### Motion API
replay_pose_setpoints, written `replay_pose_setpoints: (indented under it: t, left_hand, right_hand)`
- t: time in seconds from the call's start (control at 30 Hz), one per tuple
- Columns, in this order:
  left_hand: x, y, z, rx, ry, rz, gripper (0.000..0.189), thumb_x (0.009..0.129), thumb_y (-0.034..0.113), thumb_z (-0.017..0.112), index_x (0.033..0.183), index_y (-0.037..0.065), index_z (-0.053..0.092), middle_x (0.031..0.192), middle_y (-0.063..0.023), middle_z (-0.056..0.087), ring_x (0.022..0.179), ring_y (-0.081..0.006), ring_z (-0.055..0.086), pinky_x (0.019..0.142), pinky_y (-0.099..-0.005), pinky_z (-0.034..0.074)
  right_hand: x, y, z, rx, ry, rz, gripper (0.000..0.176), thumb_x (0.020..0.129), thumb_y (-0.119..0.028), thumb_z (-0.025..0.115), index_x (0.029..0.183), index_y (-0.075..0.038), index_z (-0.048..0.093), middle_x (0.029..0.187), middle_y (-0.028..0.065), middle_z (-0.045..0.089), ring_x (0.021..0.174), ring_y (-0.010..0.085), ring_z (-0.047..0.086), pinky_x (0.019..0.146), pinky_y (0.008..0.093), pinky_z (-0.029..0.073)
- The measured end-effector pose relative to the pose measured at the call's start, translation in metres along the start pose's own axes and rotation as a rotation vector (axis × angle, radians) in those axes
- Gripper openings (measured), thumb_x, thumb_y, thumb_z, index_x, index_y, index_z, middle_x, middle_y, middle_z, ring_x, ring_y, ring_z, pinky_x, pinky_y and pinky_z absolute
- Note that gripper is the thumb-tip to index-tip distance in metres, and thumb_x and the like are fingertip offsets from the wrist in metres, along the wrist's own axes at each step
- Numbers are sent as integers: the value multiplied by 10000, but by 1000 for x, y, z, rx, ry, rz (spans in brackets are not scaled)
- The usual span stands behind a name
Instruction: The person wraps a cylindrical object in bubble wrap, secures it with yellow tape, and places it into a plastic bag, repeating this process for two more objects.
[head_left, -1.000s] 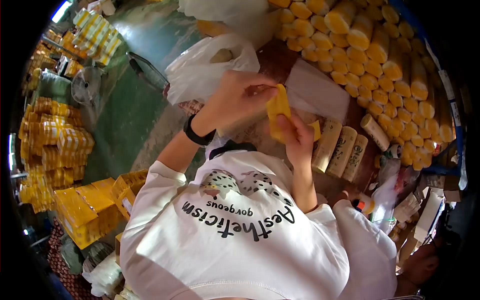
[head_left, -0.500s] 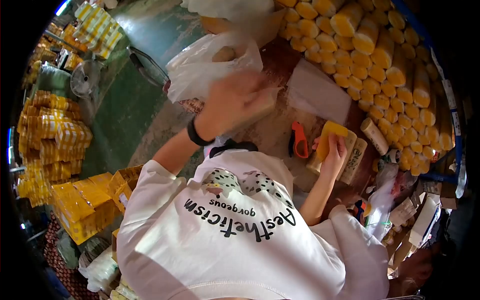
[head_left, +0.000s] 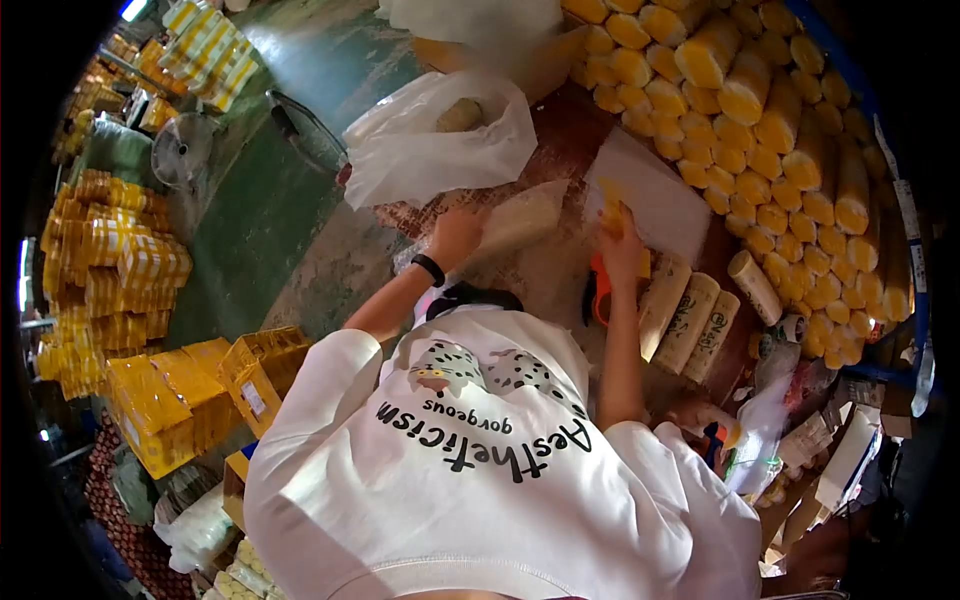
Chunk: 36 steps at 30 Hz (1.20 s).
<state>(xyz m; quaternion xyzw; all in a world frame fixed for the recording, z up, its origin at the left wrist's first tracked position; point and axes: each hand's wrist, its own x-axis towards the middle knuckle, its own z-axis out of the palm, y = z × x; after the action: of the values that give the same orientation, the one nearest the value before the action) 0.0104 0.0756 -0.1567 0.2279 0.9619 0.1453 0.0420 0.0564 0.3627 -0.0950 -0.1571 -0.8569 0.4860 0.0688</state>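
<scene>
"Where's the left hand (head_left: 458, 235)?"
"Twelve o'clock, at the end of a film-wrapped roll (head_left: 525, 214) lying toward one, perhaps steadying it (whether its fingers grip, nobody can tell)."
"And the right hand (head_left: 620, 242)?"
"Two o'clock, fingers pinching a yellow strip (head_left: 611, 194), probably low so the rest stands free."
"Those three short rolls (head_left: 688, 322)?"
"Three o'clock, side by side, presumably against rolling."

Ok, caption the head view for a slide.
Right hand holding a yellow strip, left hand beside translucent wrap, near stacked yellow-ended rolls.
</scene>
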Motion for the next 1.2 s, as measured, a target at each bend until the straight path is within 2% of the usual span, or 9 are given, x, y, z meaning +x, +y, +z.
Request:
replay_pose_setpoints:
  t: [0.17,0.37,0.47,0.57,0.67,0.87,0.97,1.07,1.2]
  left_hand:
    - [-5,10,-11,58,228,123,327,770,69,533,1089,129,563,926,-120,599,863,-302,621,644,-413,524]
    - [-3,5,-10,111,31,20,388,762,98,551,1147,138,529,1073,-88,583,925,-276,611,675,-380,530]
    - [-7,-2,-15,209,234,380,516,783,114,579,1286,125,464,1084,-118,572,783,-278,628,640,-391,519]
    - [-5,-2,-13,283,358,559,485,784,171,598,1248,83,489,1102,-98,564,938,-254,590,738,-374,500]
    - [-5,6,4,295,54,329,524,770,271,641,1225,53,501,1192,-124,522,1101,-271,513,859,-388,454]
    - [20,40,-11,169,267,169,638,722,395,707,1208,39,498,1234,-185,510,1182,-341,458,957,-484,381]
    - [43,57,-2,191,317,43,439,729,281,708,1077,60,559,1116,-137,590,1089,-320,539,864,-436,439]
    - [77,58,-20,-18,-313,-205,337,742,188,674,1028,34,584,1023,-157,633,958,-342,612,770,-450,484]
    - [83,44,-6,-22,-219,-37,271,737,102,626,993,16,599,931,-169,647,849,-331,643,687,-440,509]
  right_hand:
    - [32,-14,16,-92,-132,-139,598,788,-151,714,1331,-96,468,1133,139,632,1029,218,602,882,317,456]
    - [83,-12,35,-118,-367,-372,658,751,-115,726,1348,-106,450,1159,161,618,1053,277,597,893,332,452]
    - [98,-18,41,-179,-453,-418,633,749,-99,715,1331,-102,465,1160,180,615,1050,297,598,885,337,456]
    - [104,-27,43,-274,-492,-337,583,762,-83,696,1305,-94,483,1152,191,616,1047,306,600,880,341,460]
    - [101,-41,35,-215,-509,-344,532,780,-78,681,1281,-87,499,1134,191,623,1036,309,605,877,344,463]
    - [105,-21,41,-156,-449,-432,483,794,-74,672,1251,-77,516,1104,192,632,1007,308,619,864,346,471]
    - [103,-20,42,-133,-430,-452,458,791,-61,666,1227,-68,523,1080,192,638,989,313,625,858,348,474]
    - [107,-16,46,-141,-404,-461,444,783,-45,661,1206,-73,529,1062,192,642,979,318,628,849,348,478]
    - [111,-19,49,-154,-432,-410,478,795,-73,665,1250,-103,523,1160,196,601,1043,324,598,877,363,471]
